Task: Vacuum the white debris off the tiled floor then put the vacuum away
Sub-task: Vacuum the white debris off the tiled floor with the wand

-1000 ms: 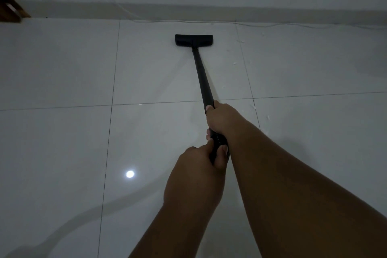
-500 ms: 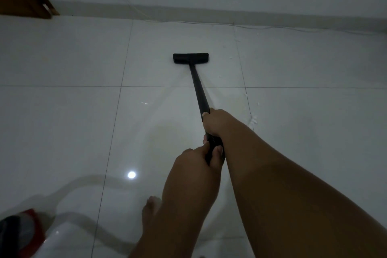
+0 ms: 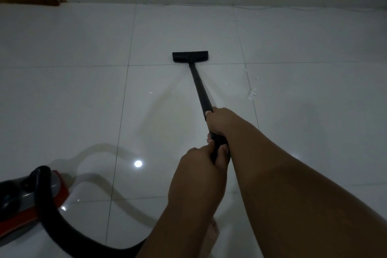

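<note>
We have drawn the nozzle (image 3: 190, 57) back toward us from the far wall, and the canister (image 3: 27, 195) now shows at near left. That pull clears the middle strip, but the debris (image 3: 251, 94) lies untouched to the right of the wand (image 3: 201, 90), along a tile joint. Our right hand (image 3: 222, 120) is wrapped tight round the wand; our left hand (image 3: 201, 165) is closed on the grip just behind it. The hose (image 3: 62, 224) loops near our feet and could snag a sideways sweep. A cord (image 3: 293, 7) runs along the far wall.
</note>
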